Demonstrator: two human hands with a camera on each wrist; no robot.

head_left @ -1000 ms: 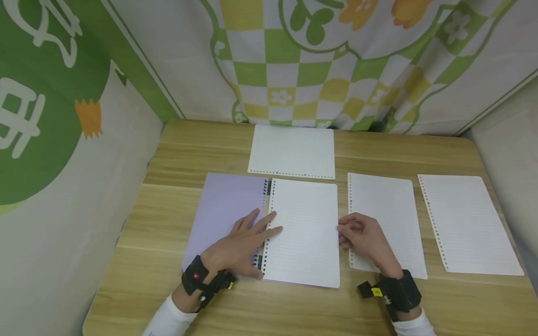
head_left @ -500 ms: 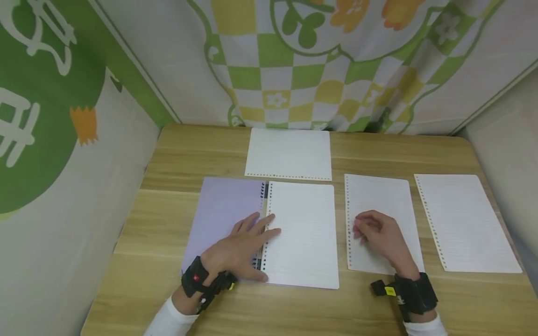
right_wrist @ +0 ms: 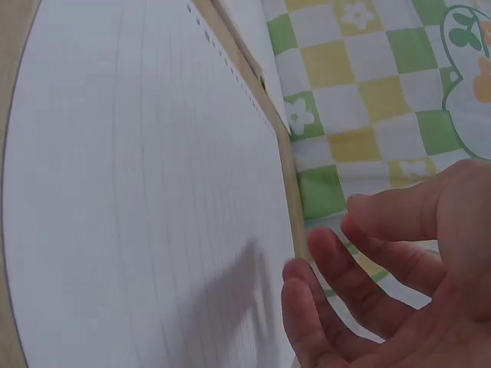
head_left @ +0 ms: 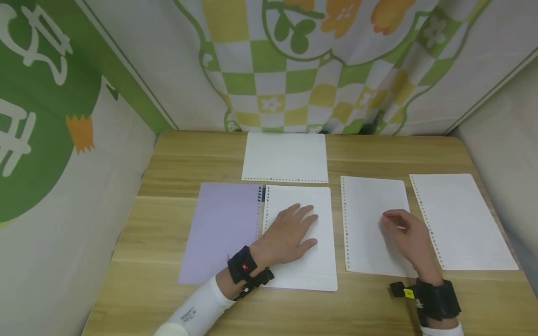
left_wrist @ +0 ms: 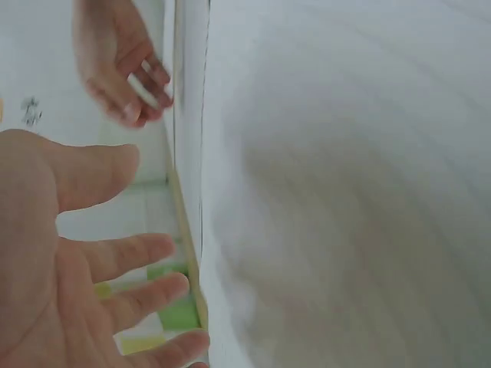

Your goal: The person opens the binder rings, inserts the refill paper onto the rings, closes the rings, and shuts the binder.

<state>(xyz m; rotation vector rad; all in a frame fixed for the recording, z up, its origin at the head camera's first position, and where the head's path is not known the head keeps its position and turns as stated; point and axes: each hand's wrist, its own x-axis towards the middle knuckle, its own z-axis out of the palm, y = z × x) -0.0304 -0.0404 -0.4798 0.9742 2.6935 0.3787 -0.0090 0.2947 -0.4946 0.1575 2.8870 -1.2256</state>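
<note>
A ring-bound notebook lies spread on the table, with a lilac cover (head_left: 218, 224) on the left and a white lined page (head_left: 300, 275) on the right. Over that page is my left hand (head_left: 286, 235), its fingers straight and spread. The left wrist view shows the palm and fingers (left_wrist: 138, 303) a little apart from the paper. My right hand (head_left: 407, 235) hovers over a loose punched sheet (head_left: 365, 210) to the right of the notebook. Its fingers (right_wrist: 357, 295) are loosely bent and hold nothing; the sheet is beside them in the right wrist view.
Another punched sheet (head_left: 462, 219) lies at the far right of the wooden table (head_left: 155, 224). A further sheet (head_left: 286, 156) lies sideways behind the notebook, its holes facing it. A checked curtain (head_left: 273, 84) hangs at the table's back edge.
My right hand has moved right, from the notebook page's edge to over the loose sheet. My left hand has shifted from the binding rings onto the right page.
</note>
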